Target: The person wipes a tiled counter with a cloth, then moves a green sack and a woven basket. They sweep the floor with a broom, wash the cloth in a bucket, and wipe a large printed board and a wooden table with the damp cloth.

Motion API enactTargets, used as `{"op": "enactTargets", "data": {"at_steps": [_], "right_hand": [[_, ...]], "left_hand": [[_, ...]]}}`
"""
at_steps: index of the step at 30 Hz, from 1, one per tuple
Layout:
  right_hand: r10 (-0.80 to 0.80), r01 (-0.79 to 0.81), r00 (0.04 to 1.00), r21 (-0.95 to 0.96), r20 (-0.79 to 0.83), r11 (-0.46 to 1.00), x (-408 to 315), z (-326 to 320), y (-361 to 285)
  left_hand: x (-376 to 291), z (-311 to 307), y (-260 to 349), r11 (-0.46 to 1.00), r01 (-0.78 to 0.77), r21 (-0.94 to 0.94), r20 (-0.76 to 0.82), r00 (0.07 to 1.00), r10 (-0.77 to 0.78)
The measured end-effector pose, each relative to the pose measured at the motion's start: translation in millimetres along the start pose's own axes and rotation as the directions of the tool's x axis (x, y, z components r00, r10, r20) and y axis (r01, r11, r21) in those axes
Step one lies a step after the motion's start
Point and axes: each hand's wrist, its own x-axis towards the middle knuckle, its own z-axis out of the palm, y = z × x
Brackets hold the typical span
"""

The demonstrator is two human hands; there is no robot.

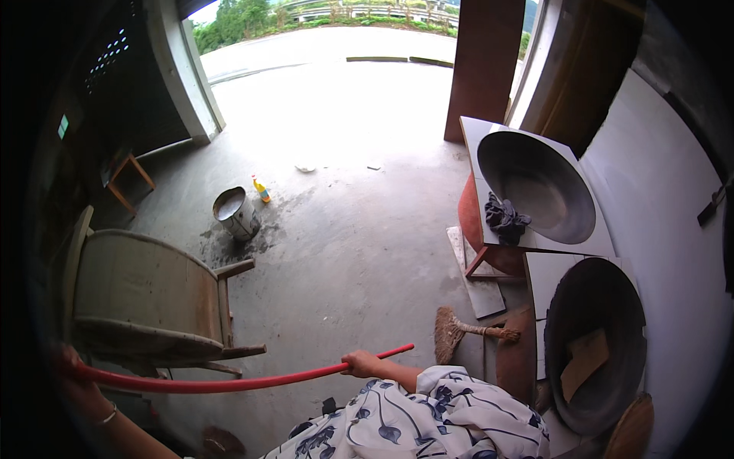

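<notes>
A long red pole (229,385), which looks curved through the lens, runs across the lower part of the head view. My left hand (77,373) grips it at the far left, partly lost in the dark rim, with a bangle on that wrist. Near the pole's thinner right end, my right hand (361,364) is closed around it, the tip sticking out beyond the fist. What lies at the pole's left end is hidden in shadow. Just above the left hand stands a wooden chair (149,292). A short straw brush (450,335) lies right of the pole's tip.
A metal bucket (239,221) of cloudy liquid and a yellow spray bottle (261,189) stand on wet concrete. At right, a large wok (539,186) and a dark cloth (504,221) rest on a tiled stove; another wok (596,344) holds cardboard (585,364). A small stool (131,183) stands at left.
</notes>
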Motion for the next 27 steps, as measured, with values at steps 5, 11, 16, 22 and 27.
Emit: {"op": "enactTargets", "data": {"at_steps": [5,11,16,22,27], "right_hand": [[0.075,-0.073,0.996,0.064,-0.041,0.995,-0.5,-41.0,43.5],[0.216,-0.208,0.975,0.153,-0.042,0.966,18.5,-108.4,103.7],[0.212,-0.207,0.977,0.127,-0.031,0.97,95.9,-168.4,141.2],[0.305,-0.305,0.951,0.005,-0.056,0.952,197.3,-270.0,188.5],[0.371,-0.378,0.921,-0.045,-0.123,0.925,249.0,-349.8,238.8]], "left_hand": [[54.6,112.0,-64.8,0.922,0.231,-0.311,0.165,0.969,-0.187],[60.1,265.6,-131.4,0.94,0.226,-0.255,-0.132,0.955,-0.265],[106.3,317.9,-175.9,0.93,0.216,-0.298,-0.123,0.957,-0.262],[160.9,390.6,-287.0,0.823,0.313,-0.474,-0.227,0.86,-0.458],[209.2,469.9,-368.0,0.767,0.347,-0.54,-0.205,0.829,-0.52]]}}
